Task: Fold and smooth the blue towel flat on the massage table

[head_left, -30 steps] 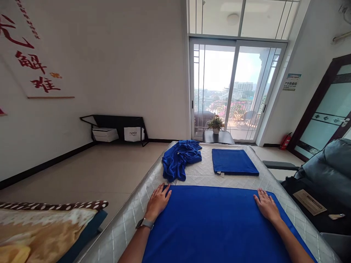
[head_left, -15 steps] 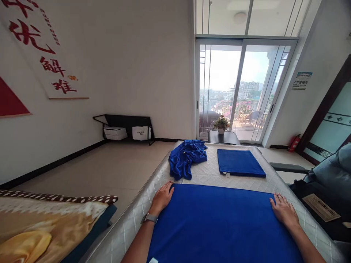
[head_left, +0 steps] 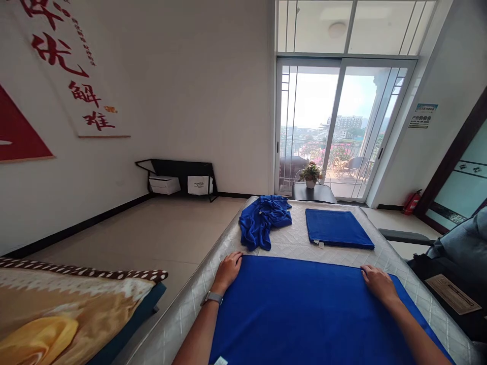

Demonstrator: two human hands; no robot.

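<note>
A large blue cloth (head_left: 304,309) lies spread flat in front of me on the pale quilted mattress (head_left: 182,309), a white tag at its near left corner. At its far left corner my left hand (head_left: 228,271), with a watch on the wrist, has its fingers closed on the edge. My right hand (head_left: 380,284) reaches over the cloth, fingers bent and closed at the far edge, inward from the right corner. Beyond lie a crumpled blue cloth (head_left: 264,220) on the left and a neatly folded blue cloth stack (head_left: 338,229) on the right.
Left of the mattress is a patterned bedspread (head_left: 76,314) on another bed. A black rack (head_left: 180,177) with white boxes stands by the wall. A chair (head_left: 314,192) bearing a potted plant (head_left: 311,175) is behind the mattress; a dark armchair (head_left: 464,243) stands right.
My right hand has moved inward along the far edge from the right corner, and its flat fingers have bent. My left hand stays at its corner. The view has shifted slightly.
</note>
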